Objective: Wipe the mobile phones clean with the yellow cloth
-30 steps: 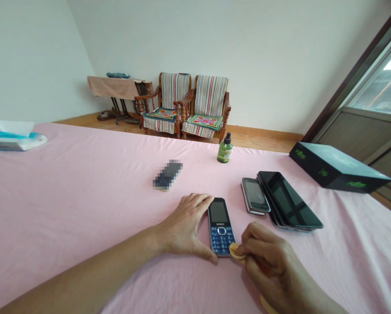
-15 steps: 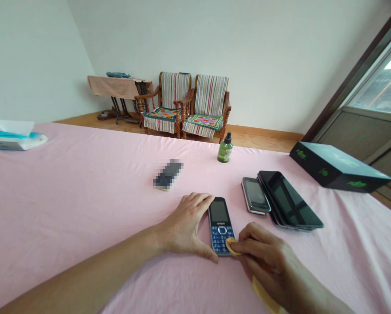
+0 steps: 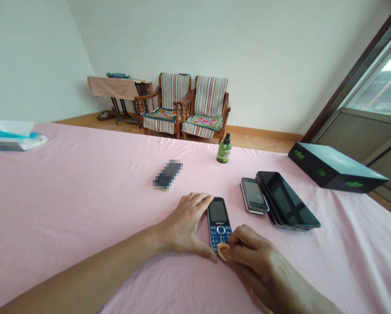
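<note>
At the lower right of the frame, a person's right hand (image 3: 257, 264) pinches a folded yellow cloth (image 3: 222, 251) between thumb and fingers. The bunched tip presses on the lower keys, apparently so that a small area gets firm contact. Most of the cloth is hidden beneath the palm, so I cannot tell how large it is.

Just left of it, the left hand (image 3: 186, 224) spreads into a wide C, grasping the phone by its ends: fingertips at the top left corner, thumb at the bottom edge. This seems meant to brace it against sliding while leaving its face exposed.

The keypad phone (image 3: 219, 212) lies face up at lower centre, on a pink sheet (image 3: 93, 187). It is slim and dark-rimmed, with a dark screen above, a silver-ringed round button, and blue keys with pale characters.

Right of centre, a silver phone (image 3: 254, 195) rests beside stacked black tablets (image 3: 288, 198), probably set aside to free the middle. Farther back, left of centre, is a dark, pixelated, phone-like object (image 3: 168, 175). Beyond it, a green spray bottle (image 3: 224, 152) stands upright near the sheet's far edge.
</note>
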A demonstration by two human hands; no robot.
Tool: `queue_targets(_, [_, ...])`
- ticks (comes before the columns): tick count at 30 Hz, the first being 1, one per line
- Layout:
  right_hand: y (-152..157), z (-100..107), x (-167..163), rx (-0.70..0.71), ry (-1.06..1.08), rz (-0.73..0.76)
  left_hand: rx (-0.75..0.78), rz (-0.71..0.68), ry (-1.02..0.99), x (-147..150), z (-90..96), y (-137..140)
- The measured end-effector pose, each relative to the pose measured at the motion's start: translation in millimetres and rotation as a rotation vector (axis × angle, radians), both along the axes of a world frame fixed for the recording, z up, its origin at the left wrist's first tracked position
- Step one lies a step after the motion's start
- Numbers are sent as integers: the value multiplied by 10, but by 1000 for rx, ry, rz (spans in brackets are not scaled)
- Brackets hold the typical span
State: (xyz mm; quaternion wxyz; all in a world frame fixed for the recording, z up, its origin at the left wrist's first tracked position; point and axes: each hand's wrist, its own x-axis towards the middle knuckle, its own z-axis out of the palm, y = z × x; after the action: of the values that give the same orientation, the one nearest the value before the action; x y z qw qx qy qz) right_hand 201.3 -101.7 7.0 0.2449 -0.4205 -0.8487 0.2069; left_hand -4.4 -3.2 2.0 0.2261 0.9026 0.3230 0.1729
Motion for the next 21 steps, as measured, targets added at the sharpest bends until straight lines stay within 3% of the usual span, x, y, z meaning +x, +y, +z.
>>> queue_targets(12, [19,-32,-147,80,-4,24,7,-10,-8,4,-4,-11])
queue_targets(21, [43,-22,102,8,38,8,34,-2,16,1,-22,-1])
